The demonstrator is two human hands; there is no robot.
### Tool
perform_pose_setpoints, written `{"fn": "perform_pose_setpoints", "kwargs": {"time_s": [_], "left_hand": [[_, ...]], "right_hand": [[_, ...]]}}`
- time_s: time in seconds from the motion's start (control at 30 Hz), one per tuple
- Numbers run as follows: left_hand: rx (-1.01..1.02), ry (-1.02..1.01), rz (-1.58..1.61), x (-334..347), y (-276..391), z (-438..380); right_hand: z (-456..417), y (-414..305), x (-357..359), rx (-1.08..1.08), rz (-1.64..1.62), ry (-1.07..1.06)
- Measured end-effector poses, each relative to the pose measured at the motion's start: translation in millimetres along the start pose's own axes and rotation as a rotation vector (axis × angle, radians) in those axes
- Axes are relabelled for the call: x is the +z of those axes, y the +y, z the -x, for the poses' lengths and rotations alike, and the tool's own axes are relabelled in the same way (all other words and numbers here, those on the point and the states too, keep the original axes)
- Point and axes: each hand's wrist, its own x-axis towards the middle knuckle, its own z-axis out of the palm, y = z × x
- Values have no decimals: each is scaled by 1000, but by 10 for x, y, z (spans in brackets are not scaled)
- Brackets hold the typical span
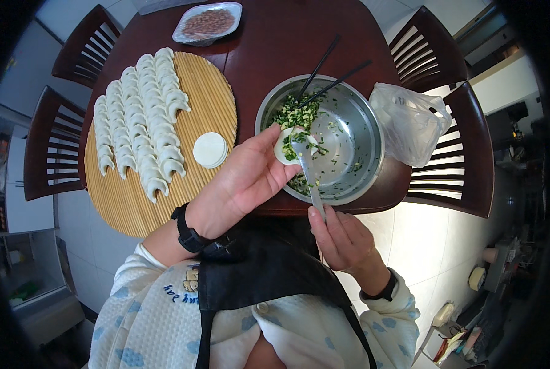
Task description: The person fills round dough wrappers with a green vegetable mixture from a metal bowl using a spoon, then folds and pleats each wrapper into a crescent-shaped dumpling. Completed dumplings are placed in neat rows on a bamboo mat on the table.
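Note:
Over a stainless steel bowl (pixel 377 152), my left hand (pixel 256 173) holds a round dumpling wrapper (pixel 280 152) by its edge. Chopped green filling (pixel 289 146) lies on that wrapper. My right hand (pixel 344 237) grips the handle of a flat metal utensil (pixel 312 184), whose far end rests against the filling. More of the chopped green-and-yellow mixture (pixel 298 113) is heaped at the bowl's back left side. Two black chopsticks (pixel 323 62) lean out over the bowl's back rim. A short stack of round wrappers (pixel 210 150) sits left of my left hand.
A round slatted tray (pixel 205 97) carries several rows of shaped dumplings (pixel 141 124) and overhangs the front of the dark wooden table (pixel 265 41). Farther back is a plastic-wrapped white tray of reddish-brown food (pixel 208 23). A translucent plastic bag (pixel 408 122) stands right of the bowl. Chairs (pixel 455 157) flank the table.

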Motion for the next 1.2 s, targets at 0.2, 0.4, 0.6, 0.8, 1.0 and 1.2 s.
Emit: {"fn": "perform_pose_setpoints", "kwargs": {"time_s": [0.2, 0.4, 0.6, 0.8, 1.0, 1.2], "left_hand": [[68, 22, -74, 44, 53, -1], [-139, -44, -156, 30, 71, 38], [-308, -132, -137, 43, 57, 47], [-346, -145, -114, 43, 33, 48], [-241, -61, -267, 55, 41, 46], [-272, -38, -260, 22, 32, 47]], "right_hand": [[91, 114, -341, 359, -356, 193], [-96, 394, -342, 1166, -1117, 594], [-114, 528, -228, 1329, -1387, 535], [-93, 562, -148, 1345, -1320, 433], [-173, 545, -257, 1247, -1274, 477], [-300, 440, -251, 1087, -1120, 327]]}}
